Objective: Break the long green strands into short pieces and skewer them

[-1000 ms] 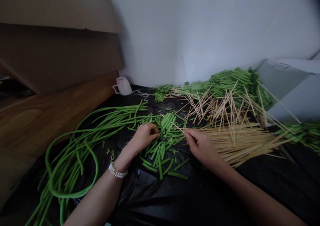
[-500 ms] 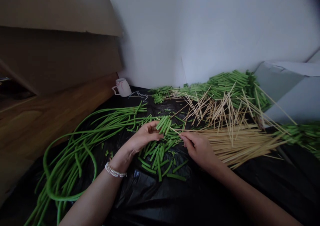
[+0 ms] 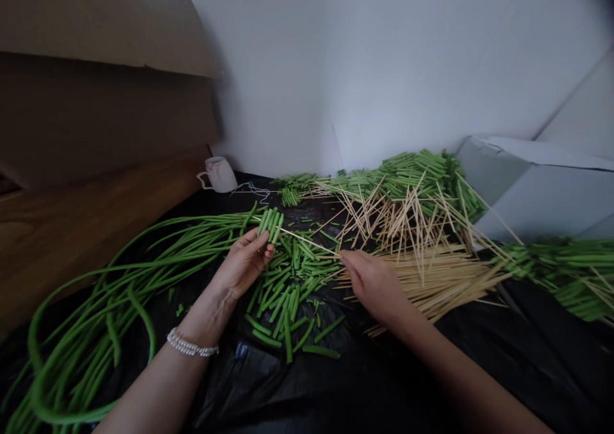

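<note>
Several short cut pieces of long bean (image 3: 270, 224) sit side by side on a thin wooden skewer (image 3: 309, 240). My left hand (image 3: 247, 258) has its fingers closed around the bean pieces. Gripped at its other end, the skewer runs into the closed fingers of my right hand (image 3: 374, 284). A bare length of it spans the gap between my hands. Below them lies a loose heap of cut bean pieces (image 3: 288, 300) on black plastic sheeting (image 3: 268, 395). To the right of my right hand is a pile of bare skewers (image 3: 441, 274).
Long uncut beans (image 3: 115, 300) curl across the left side. Skewered beans (image 3: 417, 172) are stacked at the back, their sticks pointing forward, with more skewered beans (image 3: 561, 268) at right. A white mug (image 3: 220, 175), a cardboard box (image 3: 105, 101) and a white box (image 3: 542, 172) stand around.
My left hand has moved left with the bean pieces, and more bare skewer shows between my hands. The view has swung a little to the right.
</note>
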Action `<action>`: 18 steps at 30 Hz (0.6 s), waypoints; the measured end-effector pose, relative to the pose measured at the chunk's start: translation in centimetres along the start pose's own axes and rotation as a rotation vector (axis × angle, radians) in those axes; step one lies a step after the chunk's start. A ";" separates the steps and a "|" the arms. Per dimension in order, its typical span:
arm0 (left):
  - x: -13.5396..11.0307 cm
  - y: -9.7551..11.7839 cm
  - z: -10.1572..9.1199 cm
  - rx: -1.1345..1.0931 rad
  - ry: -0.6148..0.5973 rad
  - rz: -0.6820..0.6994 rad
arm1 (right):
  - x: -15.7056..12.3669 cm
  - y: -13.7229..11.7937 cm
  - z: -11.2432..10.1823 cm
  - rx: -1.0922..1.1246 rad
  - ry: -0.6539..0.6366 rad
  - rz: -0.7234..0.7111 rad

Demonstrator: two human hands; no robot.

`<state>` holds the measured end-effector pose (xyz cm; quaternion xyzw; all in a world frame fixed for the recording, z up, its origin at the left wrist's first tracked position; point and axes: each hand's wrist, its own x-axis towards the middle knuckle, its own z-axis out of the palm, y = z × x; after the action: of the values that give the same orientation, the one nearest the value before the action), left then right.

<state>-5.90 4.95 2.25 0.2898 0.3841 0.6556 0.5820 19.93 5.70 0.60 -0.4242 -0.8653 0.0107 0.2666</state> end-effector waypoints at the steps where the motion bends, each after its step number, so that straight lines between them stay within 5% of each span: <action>1: 0.0 0.1 0.1 -0.019 0.016 0.008 | 0.1 0.1 -0.3 -0.068 -0.022 0.010; 6: -0.4 0.0 0.5 -0.024 -0.007 0.007 | 0.4 0.8 -1.3 -0.158 -0.051 0.060; 9: -0.6 0.1 0.5 0.030 -0.048 -0.016 | 0.8 1.9 -1.9 0.192 0.113 0.179; 13: -0.5 0.0 0.2 0.074 -0.071 -0.064 | 1.8 4.7 -3.4 0.789 0.359 0.516; 18: -0.5 -0.6 0.0 0.114 -0.114 -0.108 | 2.2 8.3 -4.9 1.115 0.531 0.649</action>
<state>-5.49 4.52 1.84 0.3380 0.4022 0.5829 0.6198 27.20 11.59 3.81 -0.4493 -0.4657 0.4284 0.6307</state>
